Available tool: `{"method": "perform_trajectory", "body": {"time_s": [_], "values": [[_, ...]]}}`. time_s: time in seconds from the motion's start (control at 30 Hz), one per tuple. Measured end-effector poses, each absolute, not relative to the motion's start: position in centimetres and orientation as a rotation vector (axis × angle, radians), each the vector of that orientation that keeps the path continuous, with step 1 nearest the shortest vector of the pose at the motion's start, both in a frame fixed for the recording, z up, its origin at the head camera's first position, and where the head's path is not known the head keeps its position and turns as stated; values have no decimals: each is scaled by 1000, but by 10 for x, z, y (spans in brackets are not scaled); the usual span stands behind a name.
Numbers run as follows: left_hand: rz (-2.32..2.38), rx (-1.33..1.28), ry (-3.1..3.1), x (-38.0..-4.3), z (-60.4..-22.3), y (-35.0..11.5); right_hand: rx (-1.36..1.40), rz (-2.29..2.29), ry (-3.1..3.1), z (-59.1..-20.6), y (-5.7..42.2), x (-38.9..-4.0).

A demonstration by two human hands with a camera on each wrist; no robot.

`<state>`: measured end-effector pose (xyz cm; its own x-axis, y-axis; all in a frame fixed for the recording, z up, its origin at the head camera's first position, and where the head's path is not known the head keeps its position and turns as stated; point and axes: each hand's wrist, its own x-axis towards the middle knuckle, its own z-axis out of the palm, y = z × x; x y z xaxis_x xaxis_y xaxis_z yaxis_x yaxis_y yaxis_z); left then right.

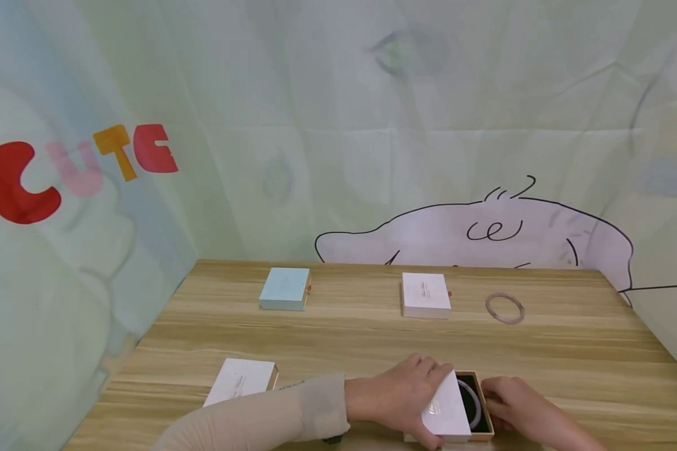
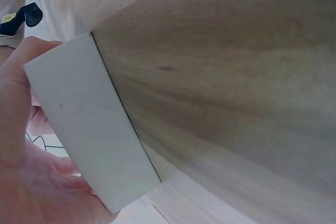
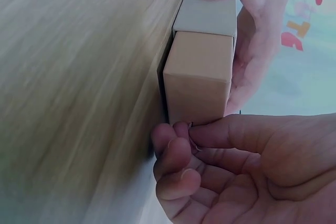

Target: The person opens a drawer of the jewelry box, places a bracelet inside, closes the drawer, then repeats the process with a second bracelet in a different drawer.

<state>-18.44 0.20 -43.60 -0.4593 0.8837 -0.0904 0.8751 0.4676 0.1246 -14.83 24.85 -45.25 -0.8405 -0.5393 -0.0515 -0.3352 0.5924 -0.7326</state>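
A white slide-out box (image 1: 448, 410) lies at the front of the table, its tan drawer (image 3: 197, 95) drawn partway out to the right. A pale bangle (image 1: 477, 404) rests on the drawer's dark lining. My left hand (image 1: 400, 396) grips the white outer sleeve, thumb at the near side and fingers at the far side; the left wrist view shows the plain end of the sleeve (image 2: 92, 124) in that hand. At the drawer's right end, the thumb and forefinger of my right hand (image 3: 236, 169) pinch a small pull tab, mostly hidden by the fingertips.
A light blue box (image 1: 285, 288) and another white box (image 1: 425, 294) sit toward the back. To their right lies a second bangle (image 1: 504, 308). A third white box (image 1: 239, 381) stands at front left, partly behind my left forearm. Printed curtains (image 1: 293, 156) rise behind the table (image 1: 338, 338).
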Motion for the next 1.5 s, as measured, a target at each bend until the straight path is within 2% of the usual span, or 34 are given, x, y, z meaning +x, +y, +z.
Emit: {"method": "perform_trajectory", "body": {"time_s": [1.5], "values": [[62,1612,2609,-184,-439,3,-762,-1142,2495,-450,223,-152]]}}
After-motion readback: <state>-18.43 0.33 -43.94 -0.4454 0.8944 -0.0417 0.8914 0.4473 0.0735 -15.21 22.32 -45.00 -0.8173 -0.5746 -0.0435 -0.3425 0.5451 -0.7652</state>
